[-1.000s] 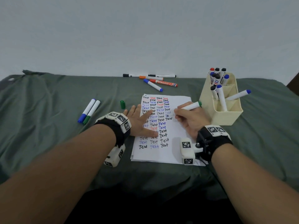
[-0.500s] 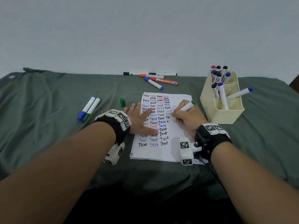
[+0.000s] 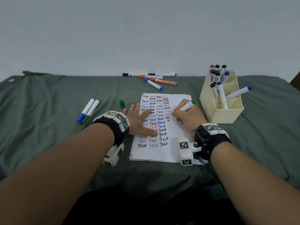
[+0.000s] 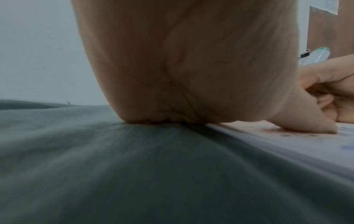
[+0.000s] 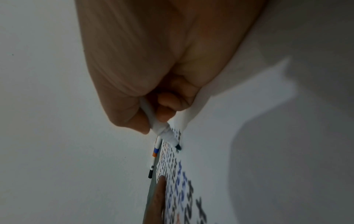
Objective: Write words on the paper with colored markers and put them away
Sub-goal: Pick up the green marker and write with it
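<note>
A white sheet of paper point(image 3: 177, 143) covered with rows of the word "Test" in black, blue and red lies on the green cloth. My right hand point(image 3: 186, 118) grips an uncapped green marker point(image 3: 188, 105) like a pen. In the right wrist view the green marker point(image 5: 161, 128) has its tip touching the paper point(image 5: 239, 121). My left hand point(image 3: 139, 120) lies flat with spread fingers on the paper's left edge, pressing it down. The marker's green cap point(image 3: 121, 103) stands on the cloth just beyond that hand. The left wrist view shows the left palm point(image 4: 182, 68) on the cloth.
A cream holder point(image 3: 227, 114) with several markers stands at the right, close to my right hand. Several markers point(image 3: 152, 79) lie along the far edge by the wall. Two capped markers point(image 3: 87, 111), blue and green, lie at the left. Green cloth point(image 3: 48, 127) covers the table.
The right hand with the green marker has shifted slightly left and down the sheet's right column, and fresh letters have appeared there. The left hand has stayed flat on the paper.
</note>
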`<state>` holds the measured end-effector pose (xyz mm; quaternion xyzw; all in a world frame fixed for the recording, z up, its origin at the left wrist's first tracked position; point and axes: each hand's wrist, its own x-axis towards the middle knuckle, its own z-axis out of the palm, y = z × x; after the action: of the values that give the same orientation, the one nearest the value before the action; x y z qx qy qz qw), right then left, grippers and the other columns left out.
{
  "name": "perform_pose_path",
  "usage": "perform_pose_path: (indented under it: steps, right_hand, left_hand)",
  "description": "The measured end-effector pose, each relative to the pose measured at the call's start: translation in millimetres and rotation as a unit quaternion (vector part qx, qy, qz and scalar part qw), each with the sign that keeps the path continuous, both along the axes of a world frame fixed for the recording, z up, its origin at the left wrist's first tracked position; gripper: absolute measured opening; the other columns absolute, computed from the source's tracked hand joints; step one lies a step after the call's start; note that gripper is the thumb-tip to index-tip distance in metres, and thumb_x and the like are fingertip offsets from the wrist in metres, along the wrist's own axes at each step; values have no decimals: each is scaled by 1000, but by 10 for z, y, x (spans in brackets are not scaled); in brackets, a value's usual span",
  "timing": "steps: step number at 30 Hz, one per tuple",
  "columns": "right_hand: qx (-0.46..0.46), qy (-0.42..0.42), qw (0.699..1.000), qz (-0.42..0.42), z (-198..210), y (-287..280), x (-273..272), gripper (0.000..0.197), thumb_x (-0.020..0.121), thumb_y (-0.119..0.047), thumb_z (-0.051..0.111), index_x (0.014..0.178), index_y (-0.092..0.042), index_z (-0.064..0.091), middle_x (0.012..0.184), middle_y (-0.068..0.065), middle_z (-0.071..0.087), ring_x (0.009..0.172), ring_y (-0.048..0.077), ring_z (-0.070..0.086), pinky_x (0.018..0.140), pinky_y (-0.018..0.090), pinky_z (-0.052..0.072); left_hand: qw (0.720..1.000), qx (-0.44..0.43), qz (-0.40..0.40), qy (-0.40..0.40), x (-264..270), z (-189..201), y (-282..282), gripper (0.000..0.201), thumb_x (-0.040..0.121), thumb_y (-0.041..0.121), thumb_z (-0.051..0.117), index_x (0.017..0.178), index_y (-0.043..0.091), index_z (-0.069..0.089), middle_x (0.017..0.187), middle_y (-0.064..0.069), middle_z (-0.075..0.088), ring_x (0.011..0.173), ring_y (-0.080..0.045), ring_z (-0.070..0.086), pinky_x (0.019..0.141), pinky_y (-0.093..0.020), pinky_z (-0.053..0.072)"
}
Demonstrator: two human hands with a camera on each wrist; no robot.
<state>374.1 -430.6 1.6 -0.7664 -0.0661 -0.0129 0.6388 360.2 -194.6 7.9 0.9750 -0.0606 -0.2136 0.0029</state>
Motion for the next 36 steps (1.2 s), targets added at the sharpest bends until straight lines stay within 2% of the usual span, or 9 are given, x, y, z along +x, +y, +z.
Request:
perform_pose_path:
  steps: [7,12,15,21,26,30,36]
  right_hand:
    - [-6,0,1000,4,3,6,-2,24,68,-8,73,57,-26,61,53,-4,58,50,10,54,49,22,45]
    - [-3,-10,1000,1,-1,-1,-6,31,74,-4,72,57,-28,62,54,-6,60,51,7,56,49,20,47]
    - [0,-5,1000,6,-5,5,-10,31,71,-1,72,56,-26,61,53,-5,58,49,8,54,48,20,45]
    - [-11,-1,1000,-27,-45,-12,25,24,69,-9,71,58,-28,61,54,-8,59,51,7,54,52,26,47]
    - [-24,5,1000,-19,-52,-7,41,16,63,-15,72,60,-27,61,55,-8,59,51,7,54,57,31,48]
    - [-29,6,999,-17,-55,-12,56,18,62,-14,71,58,-27,59,53,-8,55,51,10,50,57,33,46]
    - [7,1,1000,-30,-89,-17,60,17,60,-15,72,57,-25,60,52,-6,56,49,11,51,49,26,45]
  left_hand:
    - [1000,-2,3,-2,3,-11,0,134,31,111,20,145,53,-21,162,-4,-26,150,-28,-20,119,-53,-7]
    - [1000,-4,2,0,-6,2,-2,136,30,110,19,145,52,-21,162,-4,-26,150,-28,-20,119,-53,-7]
    - [1000,-1,2,1,-14,10,-6,136,30,110,20,146,51,-20,162,-5,-26,150,-28,-21,119,-53,-7]
    - [1000,1,-1,0,-20,26,-3,128,42,107,27,147,50,-19,162,-6,-26,150,-29,-20,120,-54,-6]
    - [1000,2,0,2,-22,26,-3,127,43,106,27,148,50,-19,162,-5,-26,150,-29,-20,120,-53,-7]
    - [1000,0,1,2,-21,25,-6,129,40,107,26,147,50,-19,162,-5,-26,150,-29,-20,120,-53,-7]
    - [1000,1,-1,1,-13,14,10,128,43,107,27,147,50,-20,162,-5,-26,150,-28,-20,119,-53,-7]
